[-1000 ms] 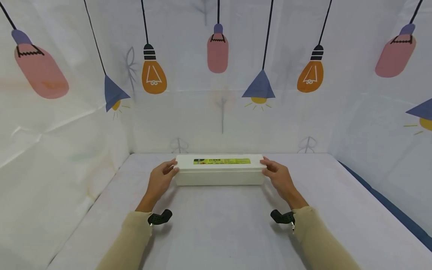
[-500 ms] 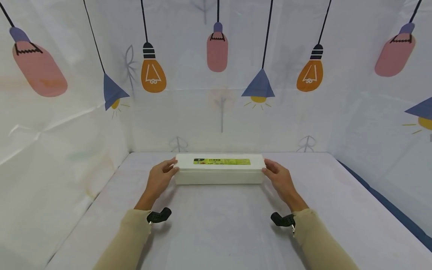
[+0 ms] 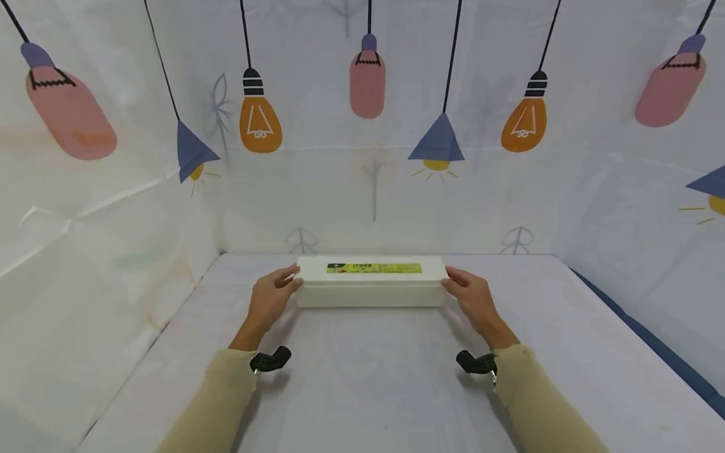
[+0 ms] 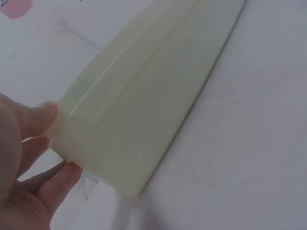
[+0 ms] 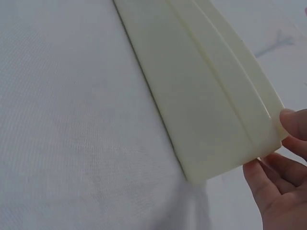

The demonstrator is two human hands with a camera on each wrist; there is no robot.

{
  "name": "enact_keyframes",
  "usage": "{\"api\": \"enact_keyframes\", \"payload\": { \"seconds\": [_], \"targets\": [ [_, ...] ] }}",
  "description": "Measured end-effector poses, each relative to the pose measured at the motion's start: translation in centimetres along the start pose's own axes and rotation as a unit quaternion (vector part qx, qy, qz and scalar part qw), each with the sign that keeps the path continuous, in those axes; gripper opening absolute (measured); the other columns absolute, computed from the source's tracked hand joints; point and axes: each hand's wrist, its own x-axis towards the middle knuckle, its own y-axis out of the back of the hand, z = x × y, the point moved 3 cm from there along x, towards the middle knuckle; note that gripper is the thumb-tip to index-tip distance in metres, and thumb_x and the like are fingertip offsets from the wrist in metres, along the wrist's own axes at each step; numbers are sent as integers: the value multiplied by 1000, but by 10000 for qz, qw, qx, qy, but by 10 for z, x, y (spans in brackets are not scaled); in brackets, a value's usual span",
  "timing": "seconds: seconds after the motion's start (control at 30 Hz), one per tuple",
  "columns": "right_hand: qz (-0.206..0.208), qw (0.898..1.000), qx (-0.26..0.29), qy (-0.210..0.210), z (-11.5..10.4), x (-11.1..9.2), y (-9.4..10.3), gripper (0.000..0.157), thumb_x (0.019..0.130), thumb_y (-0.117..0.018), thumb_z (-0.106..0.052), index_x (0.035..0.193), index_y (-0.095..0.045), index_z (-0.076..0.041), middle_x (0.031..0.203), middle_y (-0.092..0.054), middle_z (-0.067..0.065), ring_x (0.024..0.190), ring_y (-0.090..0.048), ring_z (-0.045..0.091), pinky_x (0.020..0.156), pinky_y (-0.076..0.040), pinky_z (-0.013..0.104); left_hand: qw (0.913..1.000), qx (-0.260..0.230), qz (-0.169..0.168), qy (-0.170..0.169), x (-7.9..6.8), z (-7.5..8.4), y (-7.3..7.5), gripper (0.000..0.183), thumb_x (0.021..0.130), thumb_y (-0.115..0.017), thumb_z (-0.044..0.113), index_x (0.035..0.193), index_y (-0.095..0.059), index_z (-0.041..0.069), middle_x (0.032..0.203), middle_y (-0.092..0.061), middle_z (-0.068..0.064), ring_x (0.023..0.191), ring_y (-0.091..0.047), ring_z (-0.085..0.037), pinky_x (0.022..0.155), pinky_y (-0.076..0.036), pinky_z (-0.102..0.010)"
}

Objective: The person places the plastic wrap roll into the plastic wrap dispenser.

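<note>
A long, white lidded box point(image 3: 370, 296) with a yellow-green label point(image 3: 374, 268) on its lid rests on the table toward the back. My left hand point(image 3: 268, 303) holds its left end. In the left wrist view, the thumb point(image 4: 39, 117) presses the lid's corner while the fingertips touch the end just below the lid's rim. At the opposite end, my right hand point(image 3: 471, 303) holds the box in much the same way, its thumb point(image 5: 293, 123) on the lid's corner and its fingers against the end wall. The lid sits on the box, and the inside is hidden.
White cloth covers the table point(image 3: 362, 390). Behind it stands a white curtain point(image 3: 317, 195) printed with lamps and bulbs, which also runs down both sides. A dark blue strip point(image 3: 640, 330) lies along the right edge. Each wrist carries a small black device point(image 3: 270, 359).
My right fingers have slid slightly outward from the lid's top corner to the box's end. The box stays in place; the whole head view has shifted a little.
</note>
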Motion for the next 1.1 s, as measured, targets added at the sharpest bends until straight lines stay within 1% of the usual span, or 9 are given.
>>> {"api": "enact_keyframes", "payload": {
  "seconds": [0.17,0.27,0.4,0.47,0.57,0.7,0.8,0.93,1.1],
  "targets": [
    [0,9999,-64,-82,-2,0,1,52,99,-66,-23,143,-53,1,142,-55,19,129,-52,30,105,-45,45,9997,-219,1,118,1,-2,0,46,97,-69,29,140,-61,14,146,-53,6,131,-53,-24,105,-45,-45],
    [-57,9998,-38,-168,-2,-1,2,53,99,-67,-26,143,-53,0,142,-55,17,128,-53,29,103,-47,43,9985,-497,-54,217,2,-4,1,45,99,-67,30,140,-60,13,147,-53,5,132,-52,-23,106,-44,-44],
    [-26,9997,89,-215,-3,-3,3,54,98,-68,-27,142,-53,1,142,-55,18,127,-54,29,102,-48,41,9956,-910,-3,222,5,-6,2,42,100,-65,31,135,-63,8,143,-57,-1,124,-58,-22,101,-49,-39],
    [-2,9997,141,-223,-4,-3,3,55,98,-68,-27,142,-53,2,142,-54,19,126,-55,29,101,-49,40,9949,-985,81,224,6,-5,2,41,100,-64,32,133,-65,7,140,-59,-5,117,-63,-23,96,-52,-35],
    [26,9995,213,-236,-4,-2,3,54,98,-69,-25,141,-54,3,142,-55,20,124,-56,30,100,-50,38,9953,-901,208,301,7,-4,1,40,100,-65,31,132,-65,7,137,-60,-9,110,-67,-25,93,-54,-34],
    [62,9994,238,-261,-2,-2,3,51,97,-69,-22,139,-55,4,139,-56,21,122,-58,30,98,-51,37,9951,-773,329,530,6,-4,0,38,100,-65,30,131,-66,9,137,-60,-11,104,-69,-28,92,-54,-38],
    [46,9995,164,-262,1,-1,3,51,97,-69,-23,139,-56,4,139,-57,20,122,-58,30,96,-52,35,9943,-753,352,666,6,-4,-2,37,100,-64,29,132,-66,10,139,-59,-12,105,-69,-28,93,-53,-40],
    [-7,9995,114,-293,2,-1,3,52,97,-69,-25,140,-56,2,140,-57,18,122,-59,29,93,-53,31,9935,-803,314,742,5,-7,-4,40,101,-62,31,135,-65,10,142,-57,-11,110,-67,-29,97,-51,-42],
    [-71,9996,180,-223,1,0,4,52,98,-68,-25,141,-55,3,141,-55,19,122,-58,31,94,-53,32,9948,-744,233,661,6,-13,-3,46,101,-59,41,140,-61,16,144,-55,-8,113,-65,-30,100,-46,-48]
  ]
}}
